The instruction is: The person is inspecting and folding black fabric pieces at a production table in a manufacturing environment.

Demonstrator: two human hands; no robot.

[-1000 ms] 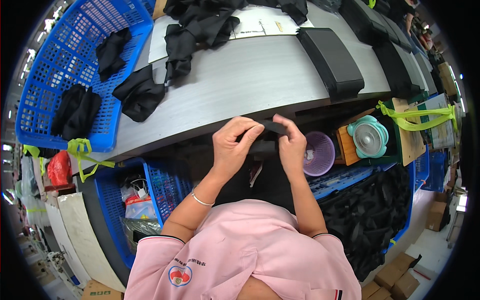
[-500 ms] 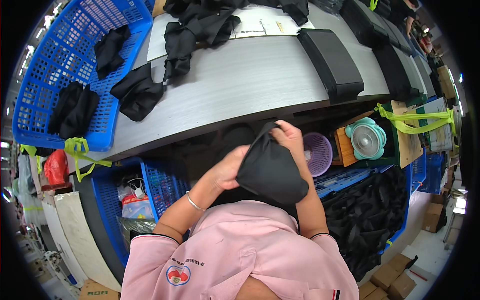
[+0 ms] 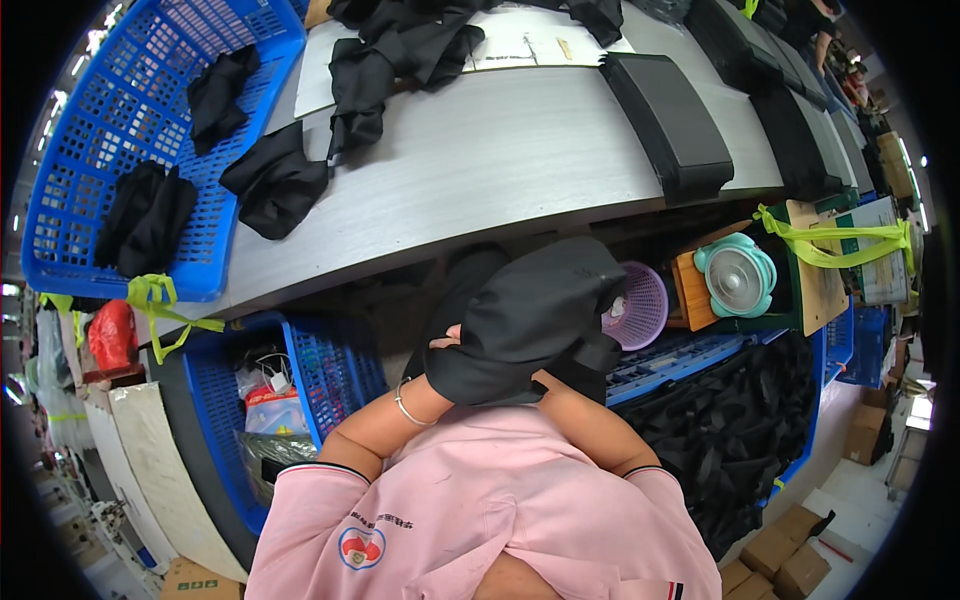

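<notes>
A black fabric piece (image 3: 535,310) is spread out in front of my chest, below the table's near edge. Its folds drape over both of my hands. The fingers of my left hand (image 3: 447,338) show at the cloth's left side, curled against it and gripping it. My right forearm comes up under the cloth's lower right side. The right hand itself is hidden by the fabric, so its fingers do not show.
On the grey table (image 3: 480,150) are a blue basket (image 3: 235,180), loose black cloths (image 3: 275,180) and a stack of flat black pieces (image 3: 668,125). Below stand a purple basket (image 3: 650,305), a teal fan (image 3: 738,275) and a crate heaped with black cloth (image 3: 730,420).
The fabric has opened out wider and now hides my right hand, which was visible at its top. My left hand has shifted slightly left, with the cloth now over most of it.
</notes>
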